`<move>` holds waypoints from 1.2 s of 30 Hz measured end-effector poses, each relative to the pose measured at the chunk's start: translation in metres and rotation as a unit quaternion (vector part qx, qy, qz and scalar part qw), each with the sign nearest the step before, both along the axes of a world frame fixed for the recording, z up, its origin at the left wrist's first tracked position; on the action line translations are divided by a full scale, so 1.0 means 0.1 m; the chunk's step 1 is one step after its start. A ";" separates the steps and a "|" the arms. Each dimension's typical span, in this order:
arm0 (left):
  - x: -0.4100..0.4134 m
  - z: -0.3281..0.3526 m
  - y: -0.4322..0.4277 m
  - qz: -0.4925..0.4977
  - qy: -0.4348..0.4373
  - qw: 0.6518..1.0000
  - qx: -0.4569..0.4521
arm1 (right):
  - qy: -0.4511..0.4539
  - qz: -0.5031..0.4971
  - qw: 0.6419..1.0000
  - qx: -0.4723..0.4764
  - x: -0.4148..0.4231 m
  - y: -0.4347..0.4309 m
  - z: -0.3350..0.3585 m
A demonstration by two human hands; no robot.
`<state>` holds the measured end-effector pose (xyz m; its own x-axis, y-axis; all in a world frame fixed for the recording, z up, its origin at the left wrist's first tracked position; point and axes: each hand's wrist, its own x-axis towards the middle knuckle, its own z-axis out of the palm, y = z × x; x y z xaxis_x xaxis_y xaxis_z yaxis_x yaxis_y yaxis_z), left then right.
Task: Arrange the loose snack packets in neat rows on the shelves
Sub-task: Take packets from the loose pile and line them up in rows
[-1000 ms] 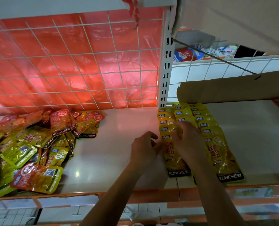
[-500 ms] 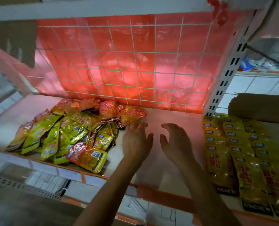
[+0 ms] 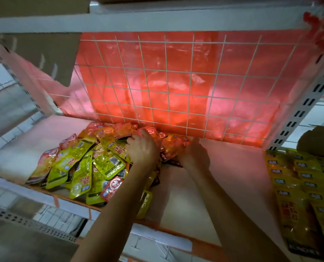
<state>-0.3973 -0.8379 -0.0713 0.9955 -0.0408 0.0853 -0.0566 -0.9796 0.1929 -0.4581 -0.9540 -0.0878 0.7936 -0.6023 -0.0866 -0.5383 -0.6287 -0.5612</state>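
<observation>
- both hands have gone from hovering over bare shelf (image 3: 223, 176) into the pile (image 3: 85, 163), which lies at the shelf's left against the mesh (image 3: 176, 82).
- head view: left hand (image 3: 141, 150) lies on top of the pile, fingers bent down among the packets. right hand (image 3: 193, 156) is at the pile's right edge, fingers hidden. i cannot tell whether either has one pinched.
- best to gather a few of one colour and square them before adding to the rows (image 3: 299, 186).
- packets: flat, glossy, yellow-green and red-orange, overlapping at all angles.

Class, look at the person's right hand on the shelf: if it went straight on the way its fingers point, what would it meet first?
Probably the wire grid back panel just beyond the right hand; the orange packets lie at its left, though depth is unclear.
</observation>
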 end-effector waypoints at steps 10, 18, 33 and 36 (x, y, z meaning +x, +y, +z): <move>-0.11 -0.14 -0.03 -0.034 -0.025 0.999 0.005 | 0.018 -0.053 0.998 0.040 0.21 0.02 -0.07; -0.37 -0.12 -0.04 -0.119 -0.018 0.955 -0.272 | -0.170 -0.098 0.967 0.163 -0.18 -0.01 -0.07; -1.44 -0.08 -1.16 -0.166 0.346 0.734 -0.561 | -0.278 -0.206 0.902 0.256 -1.86 -0.99 0.06; -1.85 -0.05 -1.46 -0.175 0.390 0.707 -0.563 | -0.274 -0.220 0.906 0.235 -2.35 -1.26 0.12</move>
<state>-0.5820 -0.9841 -0.0759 0.7028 -0.6403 -0.3099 0.2959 -0.1330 0.9459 -0.6930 -1.0796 -0.0757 0.4865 -0.8700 -0.0808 -0.2388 -0.0435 -0.9701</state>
